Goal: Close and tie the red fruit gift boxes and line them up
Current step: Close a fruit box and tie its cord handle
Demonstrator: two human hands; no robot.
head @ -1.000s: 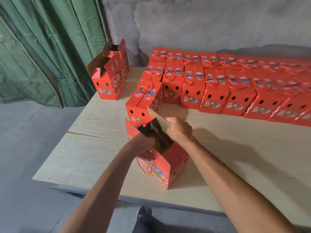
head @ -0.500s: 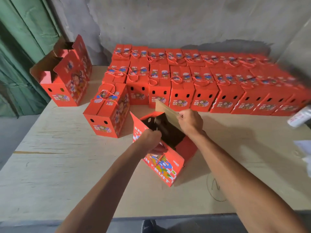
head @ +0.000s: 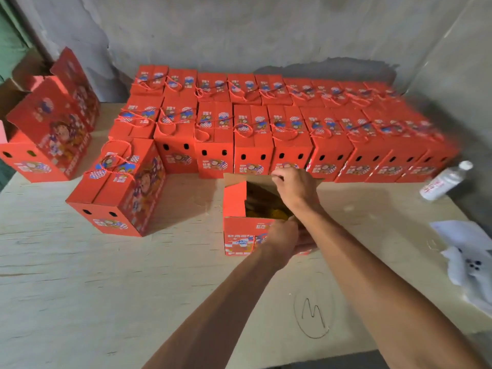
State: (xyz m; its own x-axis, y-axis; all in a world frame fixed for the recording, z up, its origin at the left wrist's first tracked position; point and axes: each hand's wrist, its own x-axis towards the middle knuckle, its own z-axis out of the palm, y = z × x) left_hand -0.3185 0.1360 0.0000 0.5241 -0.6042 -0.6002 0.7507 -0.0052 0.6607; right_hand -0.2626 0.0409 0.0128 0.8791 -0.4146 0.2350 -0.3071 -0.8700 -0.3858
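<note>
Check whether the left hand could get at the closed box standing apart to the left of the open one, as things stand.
Probably yes. The closed box stands alone on the plywood table, with bare board between it and the open box. But the left hand is busy gripping the open box's near flap, so it must release first.

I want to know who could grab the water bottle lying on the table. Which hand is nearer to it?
Right. The right hand grips the open box's far flap, closer to the water bottle at the table's right; the left hand holds the box's near side, farther away.

Right hand (head: 294, 186) pinches open box's (head: 235, 201) far flap; left hand (head: 286, 237) holds near side; tied boxes (head: 266, 129) behind.
</note>
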